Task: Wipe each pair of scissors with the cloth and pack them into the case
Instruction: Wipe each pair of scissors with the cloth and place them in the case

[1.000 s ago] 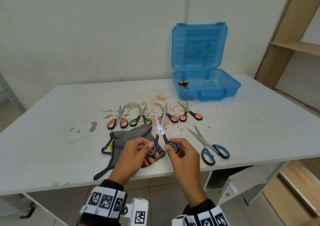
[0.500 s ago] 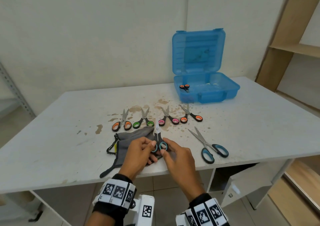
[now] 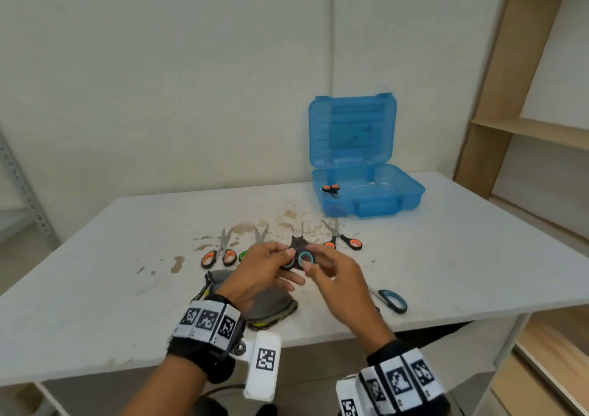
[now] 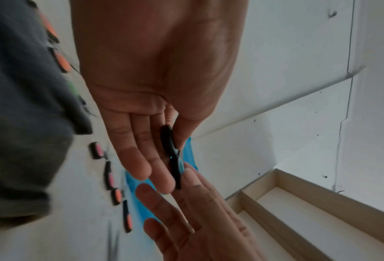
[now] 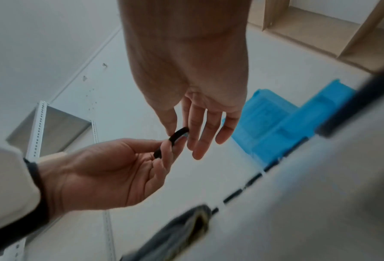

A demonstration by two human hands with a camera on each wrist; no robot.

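Observation:
A small pair of black scissors with teal rings hangs blades-up above the table, held from both sides. My left hand pinches its left handle between thumb and fingers, and the handle's black edge shows there. My right hand pinches the right ring with thumb and forefinger. The grey cloth lies crumpled under my left wrist. At the back right the blue case stands open, with one orange-handled pair inside.
On the stained table lie an orange-handled pair, a green-handled pair half hidden by my left hand, another orange pair and a large teal-handled pair. A wooden shelf stands to the right.
The scissors' blades, spread a second ago, are now together. Both hands have carried the pair up and away from the cloth, toward the row of scissors.

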